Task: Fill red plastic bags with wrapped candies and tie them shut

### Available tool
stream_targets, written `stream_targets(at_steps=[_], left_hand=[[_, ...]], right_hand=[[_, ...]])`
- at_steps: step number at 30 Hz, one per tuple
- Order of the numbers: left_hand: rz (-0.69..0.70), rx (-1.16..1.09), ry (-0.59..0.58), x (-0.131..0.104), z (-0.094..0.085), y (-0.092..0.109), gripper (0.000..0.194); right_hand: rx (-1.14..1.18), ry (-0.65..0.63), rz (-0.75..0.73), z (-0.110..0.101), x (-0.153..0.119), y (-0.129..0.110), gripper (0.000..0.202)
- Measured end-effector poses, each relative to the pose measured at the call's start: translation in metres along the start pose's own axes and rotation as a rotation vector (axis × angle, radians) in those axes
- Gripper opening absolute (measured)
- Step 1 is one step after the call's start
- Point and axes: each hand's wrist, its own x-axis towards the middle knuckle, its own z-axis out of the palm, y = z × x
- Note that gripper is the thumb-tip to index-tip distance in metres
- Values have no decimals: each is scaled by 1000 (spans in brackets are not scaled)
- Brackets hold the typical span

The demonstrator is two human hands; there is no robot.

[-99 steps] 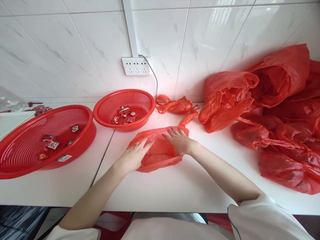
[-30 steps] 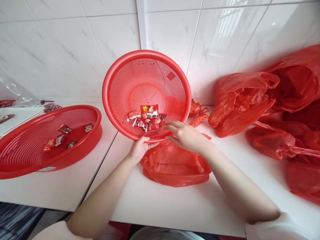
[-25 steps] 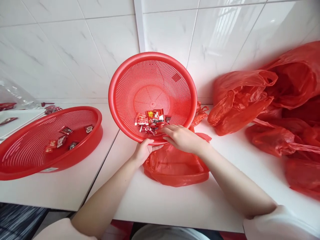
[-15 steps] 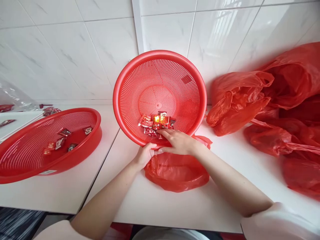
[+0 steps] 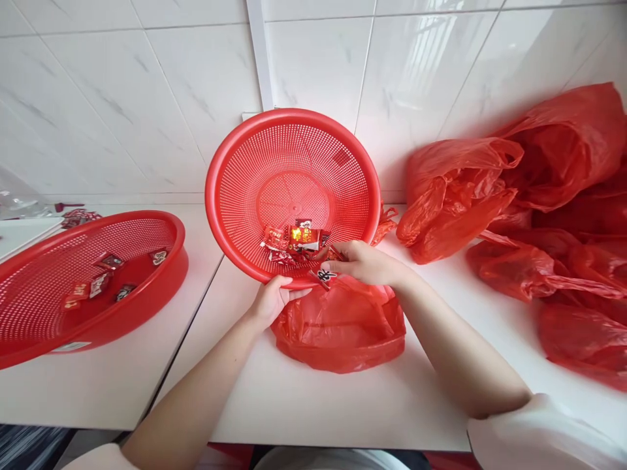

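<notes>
A red perforated basket is tilted toward me, with several small red and brown wrapped packets gathered at its lower side. My left hand grips the basket's near rim, thumb on top and fingers beneath. At the basket's lower right edge, my right hand pinches a small dark red packet with black and white print. Below both hands, an open red plastic bag stands on the white table, partly under the basket.
On the left, another red basket holds several packets. A white tray and more packets lie behind it. Several red plastic bags are heaped at the right, against the tiled wall.
My right hand has come off the packets to the basket's lower right edge with a packet between its fingers. The view has shifted slightly, and the basket leans a little more toward me.
</notes>
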Motion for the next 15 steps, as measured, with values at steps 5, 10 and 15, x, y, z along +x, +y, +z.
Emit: stream_targets(at_steps=[5,10,15], left_hand=[[-5,-20,-56,-1,1,1,35],[26,11,-16,-2,0,4,31],[34,-1,18,-2,-2,6,26]], right_hand=[[13,-160,-33,8,3,-2,43],[-193,-67,-81,-7,-19,-35,46],[-622,99,-608,17,-107,-50,27]])
